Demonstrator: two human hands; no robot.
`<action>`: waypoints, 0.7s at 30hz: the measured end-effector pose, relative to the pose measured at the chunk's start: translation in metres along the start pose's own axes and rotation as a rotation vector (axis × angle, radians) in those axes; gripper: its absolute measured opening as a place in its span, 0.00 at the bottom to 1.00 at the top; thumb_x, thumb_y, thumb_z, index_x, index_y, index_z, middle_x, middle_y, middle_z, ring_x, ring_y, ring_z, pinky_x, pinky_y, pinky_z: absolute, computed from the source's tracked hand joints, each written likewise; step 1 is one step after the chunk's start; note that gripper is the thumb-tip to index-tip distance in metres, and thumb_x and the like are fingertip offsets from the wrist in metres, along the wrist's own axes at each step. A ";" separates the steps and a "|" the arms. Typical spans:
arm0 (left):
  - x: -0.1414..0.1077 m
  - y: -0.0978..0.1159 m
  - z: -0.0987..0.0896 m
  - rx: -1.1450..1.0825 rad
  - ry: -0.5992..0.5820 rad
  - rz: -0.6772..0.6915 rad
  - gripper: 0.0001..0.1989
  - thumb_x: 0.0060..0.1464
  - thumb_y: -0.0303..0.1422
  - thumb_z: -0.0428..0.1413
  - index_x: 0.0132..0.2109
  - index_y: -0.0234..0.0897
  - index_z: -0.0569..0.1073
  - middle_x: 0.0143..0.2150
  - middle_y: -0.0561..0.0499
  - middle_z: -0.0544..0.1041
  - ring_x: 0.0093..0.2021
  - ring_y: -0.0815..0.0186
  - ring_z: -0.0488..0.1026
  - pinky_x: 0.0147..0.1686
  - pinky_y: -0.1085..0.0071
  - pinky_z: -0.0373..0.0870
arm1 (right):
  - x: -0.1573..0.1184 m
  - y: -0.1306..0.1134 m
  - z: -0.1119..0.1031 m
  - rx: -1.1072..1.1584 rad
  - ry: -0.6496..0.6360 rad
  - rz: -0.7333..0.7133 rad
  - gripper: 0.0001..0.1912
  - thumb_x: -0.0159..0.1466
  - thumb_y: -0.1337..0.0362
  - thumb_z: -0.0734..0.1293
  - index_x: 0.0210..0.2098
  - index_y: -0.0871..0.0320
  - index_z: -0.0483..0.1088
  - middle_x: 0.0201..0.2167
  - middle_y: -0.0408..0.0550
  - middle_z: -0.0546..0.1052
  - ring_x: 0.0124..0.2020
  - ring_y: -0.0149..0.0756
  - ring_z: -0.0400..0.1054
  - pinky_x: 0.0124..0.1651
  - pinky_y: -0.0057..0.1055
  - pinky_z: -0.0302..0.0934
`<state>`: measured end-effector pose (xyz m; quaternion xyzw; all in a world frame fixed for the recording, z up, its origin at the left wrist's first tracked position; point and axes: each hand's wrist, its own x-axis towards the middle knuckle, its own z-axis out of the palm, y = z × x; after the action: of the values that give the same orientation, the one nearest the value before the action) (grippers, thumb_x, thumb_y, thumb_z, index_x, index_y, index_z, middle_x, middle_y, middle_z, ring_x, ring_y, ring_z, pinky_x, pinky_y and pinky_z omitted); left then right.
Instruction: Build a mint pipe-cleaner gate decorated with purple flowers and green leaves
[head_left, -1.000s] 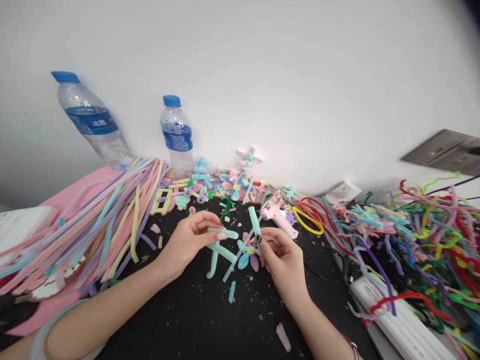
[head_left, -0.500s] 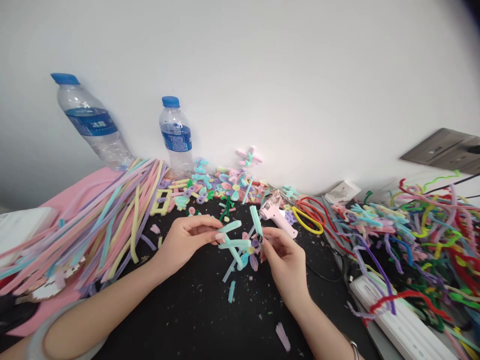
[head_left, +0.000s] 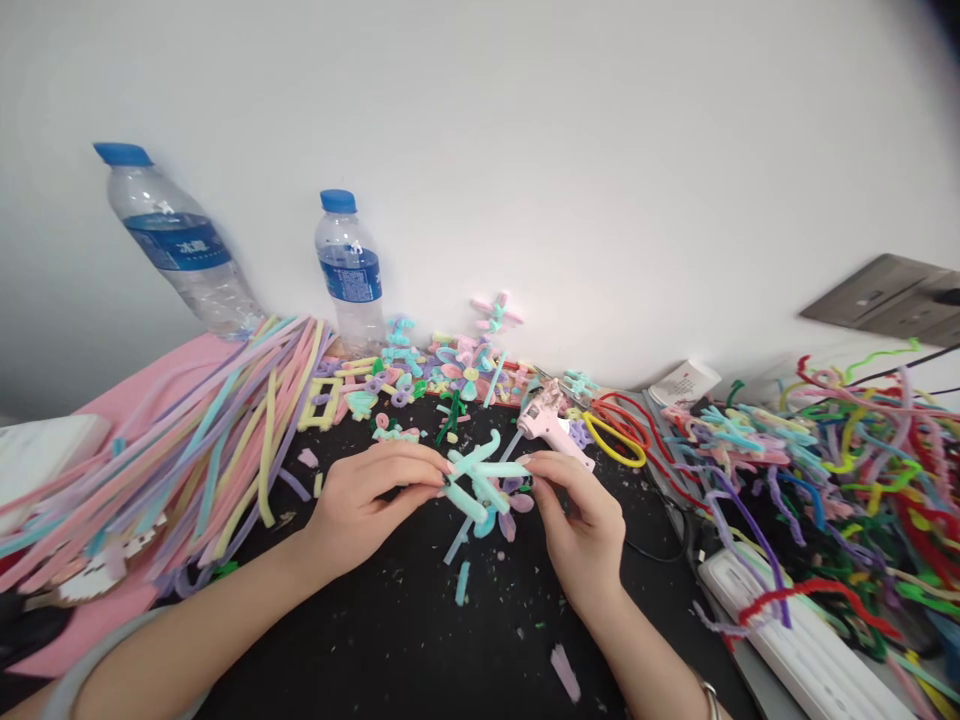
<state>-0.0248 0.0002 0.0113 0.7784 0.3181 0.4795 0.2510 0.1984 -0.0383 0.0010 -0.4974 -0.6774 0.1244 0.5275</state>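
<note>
Mint-green pipe cleaner pieces (head_left: 480,480), several short lengths crossing one another, are held up between my two hands over the black table. My left hand (head_left: 379,490) pinches them at their left ends. My right hand (head_left: 577,515) pinches the tip of one piece that points right. Behind and below them a pipe cleaner flower (head_left: 517,505) with purple and pink petals lies partly hidden. Near it, a short teal piece (head_left: 463,583) rests on the table. Just beyond my right hand is a pink glue gun (head_left: 553,428).
Long pastel pipe cleaners (head_left: 247,430) spread at the left, with two plastic bottles (head_left: 351,270) by the wall. Small finished shapes (head_left: 450,370) line the back. A bright tangle of pipe cleaners (head_left: 847,480) and a white power strip (head_left: 802,630) fill the right.
My hands have brought the mint pieces together; the piece in my right hand, upright before, now lies level across the others. My left hand has shifted slightly and turned.
</note>
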 end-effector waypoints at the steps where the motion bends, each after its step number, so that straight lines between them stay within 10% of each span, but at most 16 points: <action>1: -0.001 0.000 0.000 0.016 0.001 0.027 0.08 0.51 0.23 0.57 0.34 0.42 0.76 0.36 0.52 0.81 0.38 0.65 0.77 0.41 0.69 0.73 | 0.000 0.000 -0.001 -0.010 0.009 -0.027 0.11 0.61 0.73 0.63 0.39 0.53 0.72 0.38 0.48 0.77 0.41 0.39 0.71 0.46 0.38 0.65; 21: -0.004 0.004 0.000 0.001 -0.021 0.078 0.12 0.51 0.19 0.55 0.37 0.43 0.73 0.37 0.52 0.80 0.39 0.64 0.77 0.41 0.67 0.74 | 0.003 -0.004 -0.003 0.024 -0.059 -0.100 0.14 0.61 0.77 0.63 0.39 0.53 0.72 0.39 0.48 0.76 0.42 0.39 0.71 0.44 0.37 0.65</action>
<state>-0.0247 -0.0057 0.0118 0.7953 0.2848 0.4808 0.2350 0.1986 -0.0392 0.0068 -0.4528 -0.7152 0.1207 0.5186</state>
